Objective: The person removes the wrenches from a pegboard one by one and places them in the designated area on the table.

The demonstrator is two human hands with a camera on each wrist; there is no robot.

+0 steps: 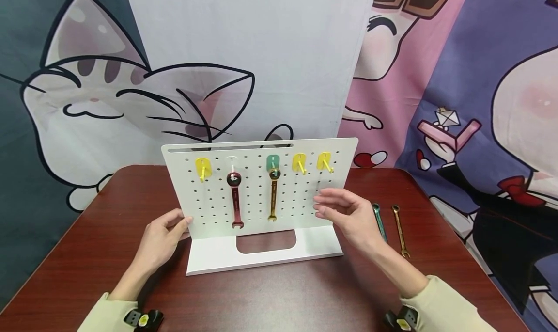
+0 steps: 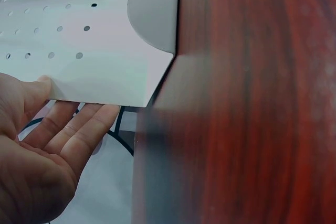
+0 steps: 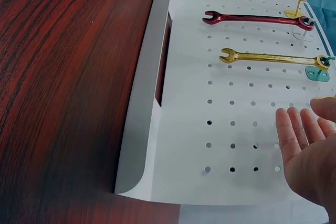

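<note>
A white pegboard stand (image 1: pixel 261 240) holds a red wrench (image 1: pixel 236 201) on a clear hook and a gold wrench (image 1: pixel 273 196) on a green hook (image 1: pixel 272 162). My left hand (image 1: pixel 162 237) grips the board's left edge, thumb in front and fingers behind, as the left wrist view shows with the hand (image 2: pixel 58 145). My right hand (image 1: pixel 355 218) is in front of the board's right part, fingers extended and holding nothing; in the right wrist view the hand (image 3: pixel 310 156) shows its palm and spread fingers near the holes.
Yellow hooks (image 1: pixel 203 168) (image 1: pixel 299 163) (image 1: pixel 324 161) on the board carry nothing. Right of the board a green wrench (image 1: pixel 379 221) and another gold wrench (image 1: pixel 400 231) lie on the dark red table (image 1: pixel 279 298). A cartoon-printed cloth (image 1: pixel 261 55) hangs behind.
</note>
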